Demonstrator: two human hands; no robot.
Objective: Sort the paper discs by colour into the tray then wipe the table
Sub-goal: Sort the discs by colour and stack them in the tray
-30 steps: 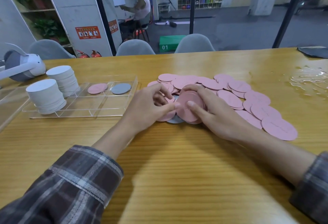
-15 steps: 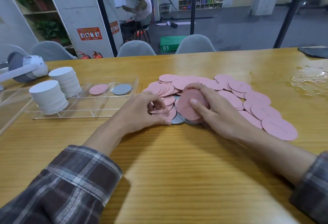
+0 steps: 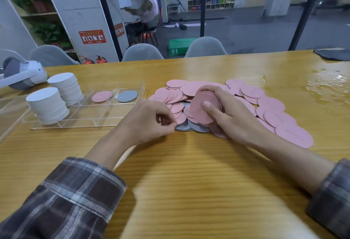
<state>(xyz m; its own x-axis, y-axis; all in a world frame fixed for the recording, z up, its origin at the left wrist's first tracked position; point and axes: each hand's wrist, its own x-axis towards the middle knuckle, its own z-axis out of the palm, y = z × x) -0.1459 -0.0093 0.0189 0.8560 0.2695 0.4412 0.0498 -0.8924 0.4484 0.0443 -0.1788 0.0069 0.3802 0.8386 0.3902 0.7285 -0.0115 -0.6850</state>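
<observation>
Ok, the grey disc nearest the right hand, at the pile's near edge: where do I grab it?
Take the grey disc by its bare near rim, coming from the near side. It lies flat and thin, its far part tucked under pink discs, so probably press a fingertip on the exposed arc, slide it clear, then pinch the edge.

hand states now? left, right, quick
Left hand: curled at the disc pile edge, grip cannot be told.
Right hand: holding a stack of pink discs.
</observation>
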